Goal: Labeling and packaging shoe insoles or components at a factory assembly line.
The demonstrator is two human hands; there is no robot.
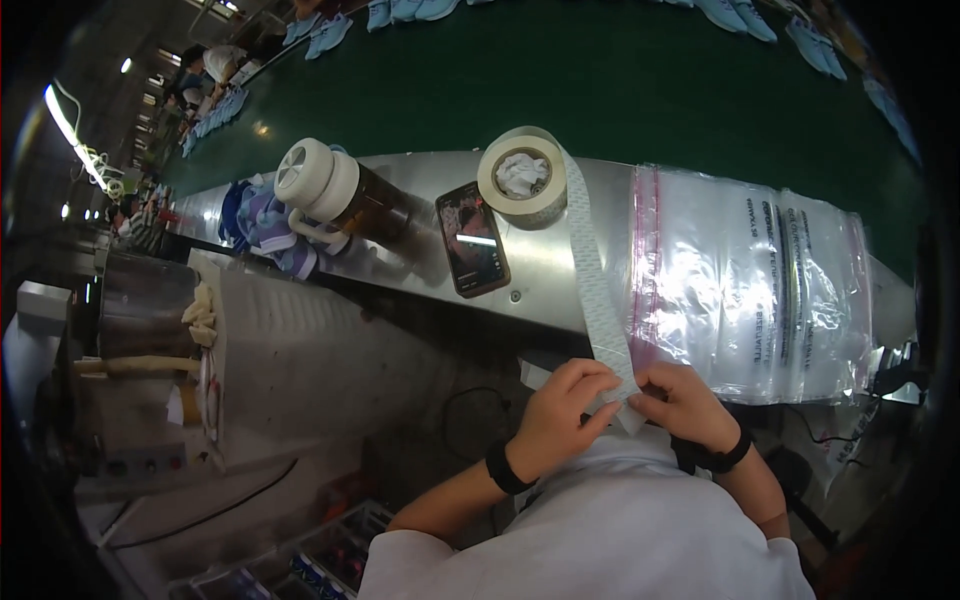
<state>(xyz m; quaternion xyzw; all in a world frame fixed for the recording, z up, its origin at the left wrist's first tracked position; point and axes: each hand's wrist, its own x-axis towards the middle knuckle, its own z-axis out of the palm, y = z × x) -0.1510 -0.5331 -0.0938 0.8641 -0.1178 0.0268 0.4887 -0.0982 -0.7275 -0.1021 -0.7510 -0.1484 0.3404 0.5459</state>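
A roll of white label tape lies on the steel ledge, and its strip runs down off the edge to my hands. My left hand pinches the strip's lower end from the left. My right hand pinches the same end from the right, fingertips almost meeting the left ones. Both wrists wear dark bands. A stack of clear zip bags with pink seal lines lies just right of the strip, overhanging the ledge above my right hand.
A phone lies screen-up left of the roll. Further left stand a brown jar with a white lid and striped cloth. A green conveyor belt behind carries blue shoes. A grey machine sits at lower left.
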